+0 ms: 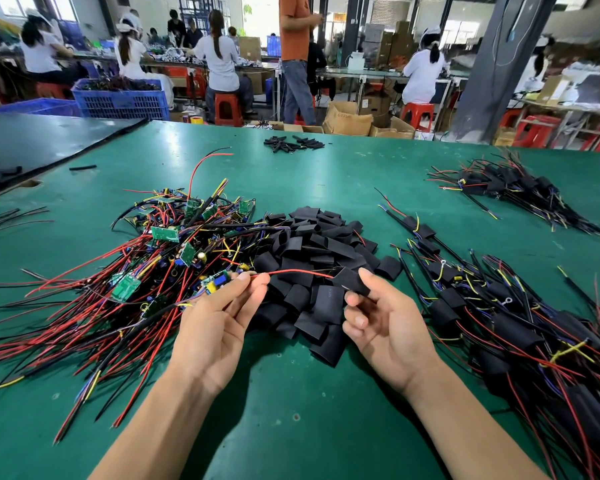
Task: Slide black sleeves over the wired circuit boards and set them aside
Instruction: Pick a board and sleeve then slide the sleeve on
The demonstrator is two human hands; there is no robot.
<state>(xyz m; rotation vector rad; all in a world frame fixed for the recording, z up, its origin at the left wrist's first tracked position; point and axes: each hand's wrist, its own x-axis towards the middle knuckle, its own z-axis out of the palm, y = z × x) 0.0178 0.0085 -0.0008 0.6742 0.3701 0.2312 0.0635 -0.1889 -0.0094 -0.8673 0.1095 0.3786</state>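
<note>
Your left hand (222, 317) pinches the red wire (291, 271), right hand (381, 317) grips a black sleeve (350, 280), both just over the sleeve pile (319, 237). Risk: the limp wire buckles at the sleeve mouth and misses.

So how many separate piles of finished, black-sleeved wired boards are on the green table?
2: one large pile beside the right hand, one smaller pile at the far right. More may lie off-frame.

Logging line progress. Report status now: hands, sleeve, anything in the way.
Left hand pinches red wire. Right hand holds black sleeve, wire end at its mouth. Loose sleeve pile beneath, nothing blocking.
</note>
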